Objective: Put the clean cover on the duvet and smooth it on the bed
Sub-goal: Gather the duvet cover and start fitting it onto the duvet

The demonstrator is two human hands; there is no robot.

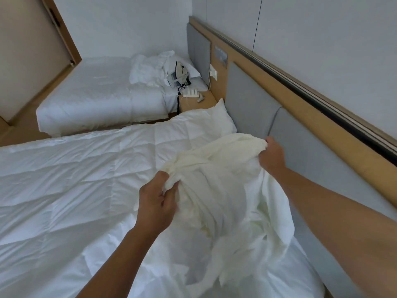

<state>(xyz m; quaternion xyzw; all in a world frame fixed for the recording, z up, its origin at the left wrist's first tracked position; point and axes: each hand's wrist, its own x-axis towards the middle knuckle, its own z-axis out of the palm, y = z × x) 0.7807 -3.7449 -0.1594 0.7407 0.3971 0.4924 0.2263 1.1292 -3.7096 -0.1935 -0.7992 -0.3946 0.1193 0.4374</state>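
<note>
A quilted white duvet (71, 179) lies spread over the near bed. Above its head end I hold a bunched cream-white cover (225, 190), lifted off the duvet and hanging in folds. My left hand (158, 201) grips a gathered edge of the cover at centre. My right hand (272, 158) grips another part of it further right, close to the grey padded headboard (257, 108). A white pillow (217, 119) lies at the head of the bed, beyond the cover.
A second bed (103, 100) stands beyond, with crumpled linen and a dark bag (179, 74) near its head. Between the beds a wooden nightstand (206, 102) carries a power strip and cables. A narrow floor strip separates the beds; a door is at far left.
</note>
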